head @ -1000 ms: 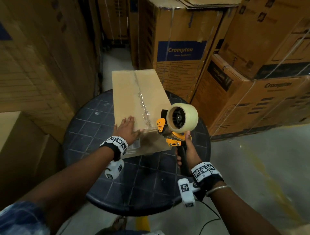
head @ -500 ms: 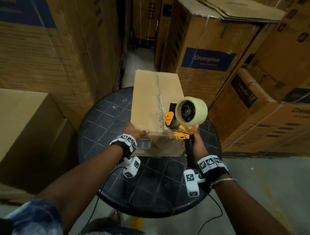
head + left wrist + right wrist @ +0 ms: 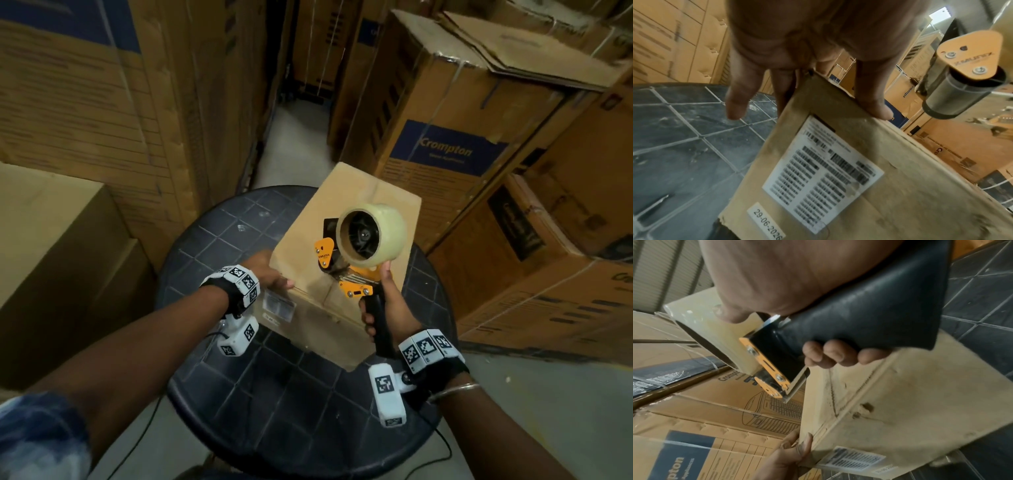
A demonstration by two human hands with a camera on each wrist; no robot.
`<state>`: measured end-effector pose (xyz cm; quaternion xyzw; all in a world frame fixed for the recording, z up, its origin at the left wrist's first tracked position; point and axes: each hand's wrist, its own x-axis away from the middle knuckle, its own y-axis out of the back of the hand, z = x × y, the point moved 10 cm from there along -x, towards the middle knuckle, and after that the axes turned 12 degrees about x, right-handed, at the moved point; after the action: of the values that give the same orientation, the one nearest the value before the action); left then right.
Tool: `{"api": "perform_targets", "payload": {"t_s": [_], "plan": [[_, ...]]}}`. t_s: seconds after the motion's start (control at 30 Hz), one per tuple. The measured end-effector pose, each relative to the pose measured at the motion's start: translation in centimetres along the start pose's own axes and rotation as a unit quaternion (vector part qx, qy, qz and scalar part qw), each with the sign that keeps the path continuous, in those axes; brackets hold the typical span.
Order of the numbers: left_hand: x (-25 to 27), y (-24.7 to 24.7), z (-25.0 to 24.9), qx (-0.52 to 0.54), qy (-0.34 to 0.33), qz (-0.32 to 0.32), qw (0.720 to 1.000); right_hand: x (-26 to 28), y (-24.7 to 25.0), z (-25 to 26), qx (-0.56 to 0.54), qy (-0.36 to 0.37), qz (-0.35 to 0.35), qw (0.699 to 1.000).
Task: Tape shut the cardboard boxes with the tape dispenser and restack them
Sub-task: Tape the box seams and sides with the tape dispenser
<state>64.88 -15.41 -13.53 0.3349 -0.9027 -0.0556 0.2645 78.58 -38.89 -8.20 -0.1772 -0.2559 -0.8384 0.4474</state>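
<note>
A small brown cardboard box sits skewed on the round black tiled table, a strip of clear tape along its top seam. Its near end face carries a white label. My left hand grips the box's near-left top corner, thumb on the top edge and fingers down the side. My right hand holds the black handle of the orange tape dispenser, thumb up against the tape roll. The dispenser hangs over the box's near top edge. I cannot tell whether it touches the box.
Large printed cartons stack close on the right and behind. A tall carton wall and a plain box stand on the left. A narrow floor aisle runs away between them. A cable trails below the table.
The box has swung so its far end points right. My left hand went from lying flat on top to gripping the near-left corner. The dispenser stayed at the near edge, raised a little.
</note>
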Motion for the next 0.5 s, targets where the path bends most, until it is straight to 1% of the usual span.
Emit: {"api": "perform_targets", "payload": {"t_s": [0.1,0.2,0.3,0.4,0.5], "plan": [[-1.1,0.9,-0.6,-0.024,-0.010,0.032,0.999,-0.6,-0.6,1.0,0.025,-0.022,0.010,0.999],[-2.1,1.4,-1.3,-0.017,-0.024,0.068,0.997,-1.1,-1.3,1.7,0.037,-0.046,0.017,0.998],[-2.9,1.9,-1.7,-0.017,-0.021,0.092,0.995,-1.6,-2.1,2.1,0.037,-0.059,0.027,0.997],[-3.8,2.4,-1.9,-0.015,-0.020,0.102,0.994,-2.0,-3.0,2.4,0.039,-0.066,0.037,0.996],[-4.1,2.6,-1.8,-0.016,-0.018,0.098,0.995,-2.1,-3.6,2.8,0.045,-0.070,0.041,0.996]]}}
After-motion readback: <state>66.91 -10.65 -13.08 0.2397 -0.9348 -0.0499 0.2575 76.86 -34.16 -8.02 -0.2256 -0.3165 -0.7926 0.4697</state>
